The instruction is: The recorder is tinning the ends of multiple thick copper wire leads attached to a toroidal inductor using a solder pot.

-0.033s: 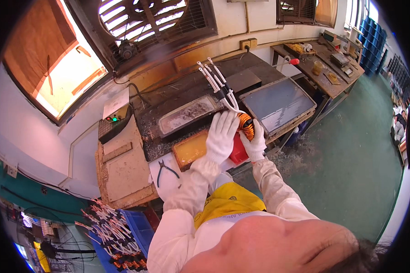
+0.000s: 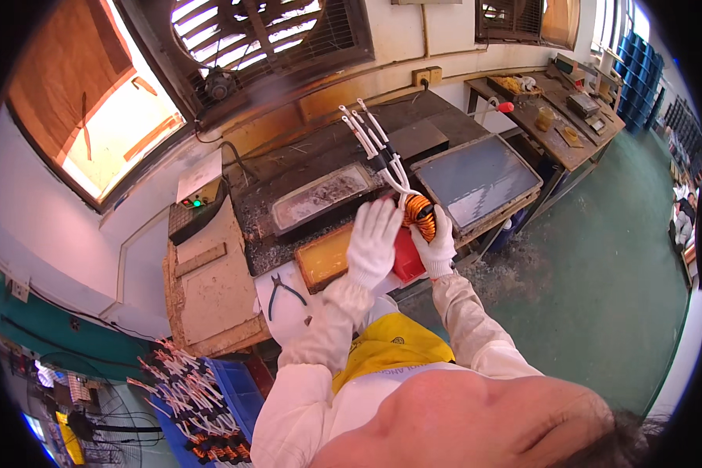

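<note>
My right hand (image 2: 437, 246), in a white knit glove, is closed around a wire-wound coil (image 2: 419, 214) with orange windings and a black band. White leads (image 2: 382, 148) rise from the coil toward the back of the bench, with black sleeves partway up and metal lugs at their tips. My left hand (image 2: 374, 242), gloved too, is open with its fingers stretched out together. It hovers just left of the coil, above the right end of a tray of yellow material (image 2: 324, 257). Below the coil, between my hands, is a red container (image 2: 408, 257).
A rectangular pan with a grey, shiny surface (image 2: 476, 179) lies right of the coil. Behind the yellow tray is a long trough with crusted material (image 2: 321, 196). Cutting pliers (image 2: 285, 295) rest on a white sheet. A blue bin (image 2: 232, 394) at lower left holds several coils with leads.
My left hand has drawn back slightly, down and left, away from the coil. The right hand and the coil stay where they were.
</note>
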`<action>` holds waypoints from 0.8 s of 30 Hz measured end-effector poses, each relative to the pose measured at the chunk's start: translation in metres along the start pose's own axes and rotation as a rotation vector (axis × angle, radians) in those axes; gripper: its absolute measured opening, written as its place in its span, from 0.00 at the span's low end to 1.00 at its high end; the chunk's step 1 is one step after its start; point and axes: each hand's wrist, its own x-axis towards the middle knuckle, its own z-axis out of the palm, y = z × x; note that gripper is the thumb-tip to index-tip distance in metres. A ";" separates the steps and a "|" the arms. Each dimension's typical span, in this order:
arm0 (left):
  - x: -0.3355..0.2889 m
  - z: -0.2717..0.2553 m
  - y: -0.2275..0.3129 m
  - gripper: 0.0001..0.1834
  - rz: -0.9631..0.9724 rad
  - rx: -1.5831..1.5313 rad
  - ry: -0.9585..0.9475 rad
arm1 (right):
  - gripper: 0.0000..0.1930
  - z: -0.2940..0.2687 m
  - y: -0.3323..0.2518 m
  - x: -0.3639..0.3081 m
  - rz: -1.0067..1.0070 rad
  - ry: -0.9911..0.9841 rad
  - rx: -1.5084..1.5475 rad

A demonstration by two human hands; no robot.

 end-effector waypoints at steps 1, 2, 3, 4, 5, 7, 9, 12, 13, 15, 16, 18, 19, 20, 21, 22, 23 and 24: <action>-0.021 -0.005 -0.003 0.33 -0.050 0.052 -0.021 | 0.36 0.000 0.001 0.000 -0.018 0.014 -0.009; -0.044 -0.013 -0.011 0.34 -0.105 0.110 -0.043 | 0.37 0.003 0.001 -0.001 -0.037 0.023 -0.011; -0.066 -0.024 -0.019 0.34 -0.178 0.119 -0.062 | 0.37 0.004 0.004 -0.002 -0.032 0.028 0.003; -0.089 -0.038 -0.028 0.34 -0.256 0.131 -0.083 | 0.37 0.004 0.005 -0.002 -0.036 0.015 0.012; -0.111 -0.056 -0.034 0.34 -0.414 0.156 -0.139 | 0.37 0.005 0.005 -0.003 -0.032 0.026 -0.005; -0.173 -0.092 -0.049 0.35 -0.676 0.280 -0.179 | 0.37 0.014 0.004 -0.005 -0.064 0.011 0.040; -0.234 -0.111 -0.076 0.37 -0.768 0.474 -0.207 | 0.36 0.008 0.007 -0.006 -0.037 0.044 0.052; -0.297 -0.180 -0.083 0.41 -0.885 0.830 -0.284 | 0.36 0.010 0.024 -0.007 -0.059 0.094 0.075; -0.315 -0.204 -0.079 0.41 -0.976 0.883 -0.295 | 0.36 0.010 0.024 -0.006 -0.062 0.095 0.067; -0.354 -0.249 -0.071 0.43 -1.136 1.005 -0.331 | 0.36 0.009 0.022 -0.004 -0.044 0.084 0.097; -0.365 -0.269 -0.064 0.43 -1.158 1.043 -0.339 | 0.35 0.010 0.023 -0.003 -0.019 0.079 0.128; -0.401 -0.291 -0.045 0.45 -1.393 1.001 -0.422 | 0.35 0.012 0.027 -0.002 -0.011 0.070 0.207; -0.416 -0.294 -0.036 0.44 -1.556 0.875 -0.421 | 0.35 0.012 0.028 -0.002 -0.011 0.062 0.217; -0.436 -0.294 -0.029 0.45 -1.713 0.743 -0.409 | 0.35 0.012 0.023 -0.001 -0.002 0.053 0.223; -0.491 -0.294 -0.023 0.47 -1.983 0.390 -0.207 | 0.35 0.017 0.014 0.000 0.015 0.020 0.221; -0.483 -0.275 -0.014 0.48 -1.834 0.450 -0.209 | 0.35 0.013 0.013 0.000 0.032 0.019 0.174; -0.442 -0.282 -0.012 0.46 -2.012 0.383 -0.211 | 0.35 0.015 0.011 0.001 0.030 0.001 0.218; -0.439 -0.275 -0.016 0.44 -1.832 0.451 -0.304 | 0.35 0.010 0.017 0.001 0.027 0.004 0.249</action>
